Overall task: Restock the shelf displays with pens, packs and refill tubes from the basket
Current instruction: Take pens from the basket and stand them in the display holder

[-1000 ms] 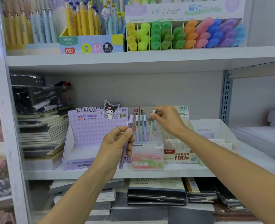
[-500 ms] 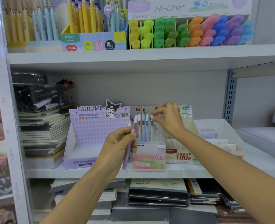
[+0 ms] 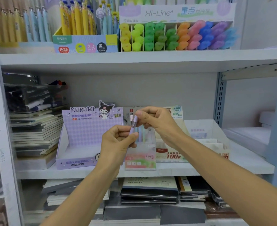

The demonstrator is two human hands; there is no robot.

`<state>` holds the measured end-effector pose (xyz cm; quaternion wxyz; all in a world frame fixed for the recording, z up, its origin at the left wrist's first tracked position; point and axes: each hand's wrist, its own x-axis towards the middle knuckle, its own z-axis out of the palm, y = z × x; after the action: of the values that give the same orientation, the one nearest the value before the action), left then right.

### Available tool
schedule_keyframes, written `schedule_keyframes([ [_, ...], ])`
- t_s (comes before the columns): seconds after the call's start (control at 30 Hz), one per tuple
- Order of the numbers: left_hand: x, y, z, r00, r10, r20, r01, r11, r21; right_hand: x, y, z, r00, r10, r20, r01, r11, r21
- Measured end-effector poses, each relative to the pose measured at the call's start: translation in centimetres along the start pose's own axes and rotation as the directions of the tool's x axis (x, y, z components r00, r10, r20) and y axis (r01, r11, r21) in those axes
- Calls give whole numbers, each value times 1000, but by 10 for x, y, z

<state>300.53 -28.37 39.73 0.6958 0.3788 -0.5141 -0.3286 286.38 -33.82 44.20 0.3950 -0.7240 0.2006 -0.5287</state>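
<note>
Lilac in colour, the pen (image 3: 133, 126) is held up in front of the middle shelf (image 3: 191, 171) by both hands, tilted with its capped end uppermost and leaning a little to the right. The left hand (image 3: 116, 144) has its fingers curled round the lower barrel, with the thumb laid against it. The right hand (image 3: 159, 123) pinches the top end between thumb and forefinger, its other fingers bent loosely behind. Just behind the hands stands a small display box marked FRUIT SODA (image 3: 140, 161) at the front edge of the shelf, with a few pastel pens (image 3: 142, 133) upright inside it. To its left sits a purple Kuromi box (image 3: 87, 132), its tray showing bare white card, and to its right a beige box printed with a red 100 (image 3: 172, 154), then a white carton (image 3: 204, 128). At the far left of the same shelf lies a stack of notebooks (image 3: 35, 132) with a clear case (image 3: 32, 97) on top. The upper shelf (image 3: 134, 58) carries a Hi-Line rack of highlighters (image 3: 175, 36) in yellow, green, orange, pink, blue and purple, beside a box of yellow and blue pens (image 3: 79, 20).
</note>
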Motion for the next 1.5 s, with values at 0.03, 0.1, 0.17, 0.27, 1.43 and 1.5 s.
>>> schedule_keyframes([
  [0.03, -1, 1, 1, 1000, -1, -7, 1, 1000, 1, -1, -2, -1, 1000, -6, 6, 6, 1000, -11],
  [0.1, -2, 4, 4, 1000, 6, 3, -6, 1000, 17, -2, -3, -4, 1000, -5, 9, 5, 999, -48],
  [0.17, -2, 5, 6, 998, 60, 34, -62, 996, 59, -2, -5, -7, 999, 24, 42, -21, 997, -75],
  [0.27, -2, 0, 2, 938, 345, 25, -328, 866, 378, 4, -13, -17, 1000, 16, 22, -15, 997, -74],
  [1.43, -19, -52, -25, 778, 367, 510, -612, 257, 748, 40, 56, -35, 954, -230, -192, 12, 668, -744],
  [1.5, -19, -52, -25, 785, 361, 504, -604, 264, 752, 42, 58, -36, 956, -228, -183, -8, 606, -795],
])
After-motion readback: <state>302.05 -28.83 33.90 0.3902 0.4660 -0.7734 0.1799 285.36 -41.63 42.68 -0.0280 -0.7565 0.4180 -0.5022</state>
